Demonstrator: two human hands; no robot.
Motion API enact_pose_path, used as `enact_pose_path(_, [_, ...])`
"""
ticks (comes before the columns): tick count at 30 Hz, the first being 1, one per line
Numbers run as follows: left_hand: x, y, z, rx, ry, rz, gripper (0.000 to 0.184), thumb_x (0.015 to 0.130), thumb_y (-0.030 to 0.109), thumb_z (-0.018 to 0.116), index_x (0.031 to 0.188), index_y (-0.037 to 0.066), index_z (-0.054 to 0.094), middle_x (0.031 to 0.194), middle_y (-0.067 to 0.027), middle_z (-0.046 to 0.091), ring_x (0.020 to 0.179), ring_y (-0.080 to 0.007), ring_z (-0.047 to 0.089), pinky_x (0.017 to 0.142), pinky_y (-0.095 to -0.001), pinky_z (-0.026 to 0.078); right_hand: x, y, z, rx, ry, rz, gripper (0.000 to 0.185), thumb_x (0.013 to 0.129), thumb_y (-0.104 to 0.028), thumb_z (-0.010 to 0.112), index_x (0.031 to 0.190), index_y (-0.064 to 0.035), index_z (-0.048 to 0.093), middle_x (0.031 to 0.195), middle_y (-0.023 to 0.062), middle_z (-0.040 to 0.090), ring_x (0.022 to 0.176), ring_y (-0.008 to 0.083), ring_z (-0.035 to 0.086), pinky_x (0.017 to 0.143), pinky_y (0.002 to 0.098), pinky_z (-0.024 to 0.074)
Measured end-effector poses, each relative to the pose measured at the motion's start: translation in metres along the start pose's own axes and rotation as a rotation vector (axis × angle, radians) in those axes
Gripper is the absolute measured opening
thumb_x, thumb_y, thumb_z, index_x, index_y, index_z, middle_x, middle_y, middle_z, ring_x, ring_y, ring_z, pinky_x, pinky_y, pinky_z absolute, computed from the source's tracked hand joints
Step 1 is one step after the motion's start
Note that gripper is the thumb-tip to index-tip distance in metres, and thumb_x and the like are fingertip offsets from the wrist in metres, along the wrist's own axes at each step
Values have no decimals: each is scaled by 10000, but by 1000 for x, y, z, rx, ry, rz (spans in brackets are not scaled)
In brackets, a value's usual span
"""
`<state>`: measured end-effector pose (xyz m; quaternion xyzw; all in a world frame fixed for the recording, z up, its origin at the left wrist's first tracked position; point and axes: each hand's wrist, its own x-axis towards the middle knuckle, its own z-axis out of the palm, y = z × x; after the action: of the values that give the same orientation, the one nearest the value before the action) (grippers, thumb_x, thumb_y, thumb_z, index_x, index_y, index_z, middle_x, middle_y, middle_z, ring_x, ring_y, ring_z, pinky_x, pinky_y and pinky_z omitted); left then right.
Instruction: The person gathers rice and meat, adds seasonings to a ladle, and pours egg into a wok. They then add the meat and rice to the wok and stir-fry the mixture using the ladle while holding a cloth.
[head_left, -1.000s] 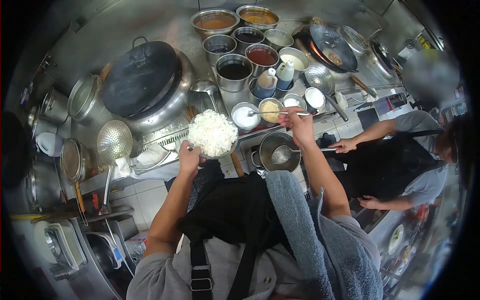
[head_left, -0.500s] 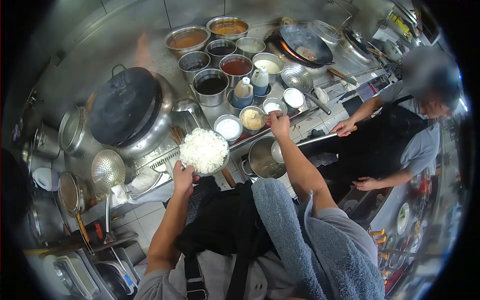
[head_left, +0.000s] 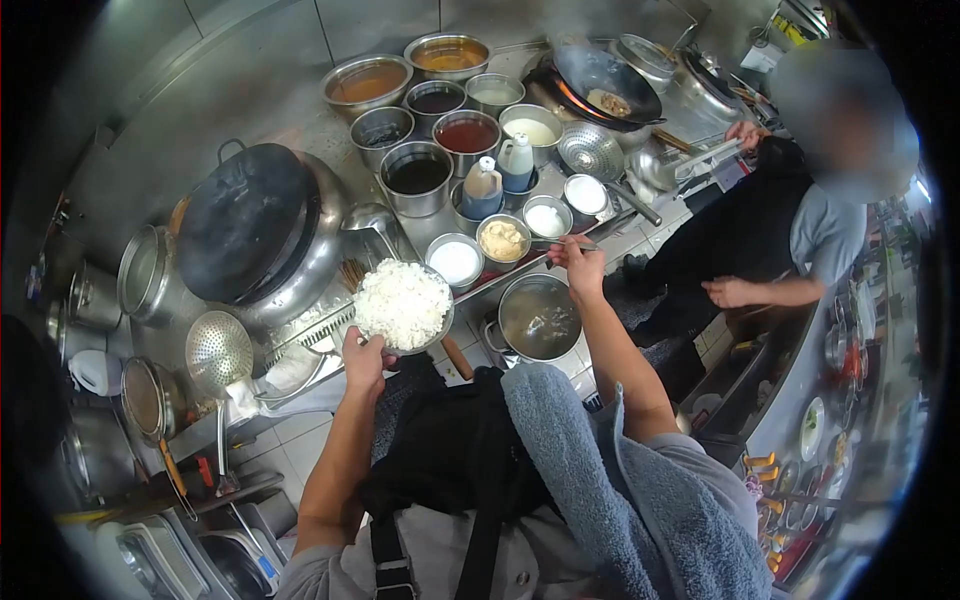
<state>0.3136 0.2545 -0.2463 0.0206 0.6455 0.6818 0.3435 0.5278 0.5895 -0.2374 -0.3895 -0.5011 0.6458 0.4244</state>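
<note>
White rice [head_left: 403,302] mounds above its bowl [head_left: 438,338], which the left hand [head_left: 365,358] grips to the left of the near pot [head_left: 541,285]; a tilt could spill grains. The right hand [head_left: 579,267] pinches a spoon [head_left: 550,241] by the tan powder [head_left: 501,240]; a jolt could scatter some.

White rice [head_left: 403,302] heaps high in a round bowl [head_left: 437,338], left of a slim, nearly level spoon [head_left: 546,241].

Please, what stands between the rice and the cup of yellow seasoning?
In the head view, a metal cup of white seasoning stands between the rice and that yellow seasoning.
</note>
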Motion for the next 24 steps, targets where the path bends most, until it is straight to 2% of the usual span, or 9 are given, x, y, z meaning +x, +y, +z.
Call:
enact_pose_path(3, [3,2,7,-26,-26,11,248,813,-2,523,1054,33,476,855,-120,638,556,-159,592,431,-242,467,3,3,5,-53,-18,-26,191,941,-106,521,949,62,611,792,135,669,667,184,663,587,272,529])
enact_pose_path(5, [1,2,10,-30,-37,-2,247,812,-5,524,1051,32,478,859,-122,638,559,-157,595,427,-238,464,8,11,9,-464,-81,-134,209,934,-134,535,933,55,623,754,130,688,659,167,674,599,280,530])
enact_pose_path(9, [1,2,14,-29,-53,14,240,811,-11,522,1045,25,480,857,-129,639,559,-157,597,424,-235,463,18,23,18,-606,-48,-228,206,920,-153,549,898,32,636,705,119,697,636,167,682,603,302,531])
enact_pose_path(12, [0,3,15,-23,-57,11,237,812,-13,520,1042,24,481,854,-129,638,552,-157,594,421,-236,463,29,40,22,-574,-75,-227,208,921,-151,551,898,38,635,702,115,694,633,163,680,593,300,531])
enact_pose_path(13, [-1,4,15,-14,-57,6,235,812,-12,519,1041,25,481,852,-129,637,546,-157,592,420,-236,463,24,31,28,-500,-45,-124,210,928,-131,543,903,57,632,723,124,693,636,157,675,585,292,535])
enact_pose_path(16, [-2,7,13,-18,-35,8,230,810,-13,519,1033,26,483,843,-124,635,536,-154,589,420,-237,464,24,34,27,-341,-29,-91,208,938,-103,529,909,78,627,755,144,690,637,162,671,580,281,542])
enact_pose_path(24, [5,5,3,-20,-6,33,252,807,1,529,1054,23,485,838,-119,631,542,-151,588,418,-233,463,4,20,-2,-75,14,20,189,955,-90,506,977,70,603,806,149,664,668,189,658,587,271,540])
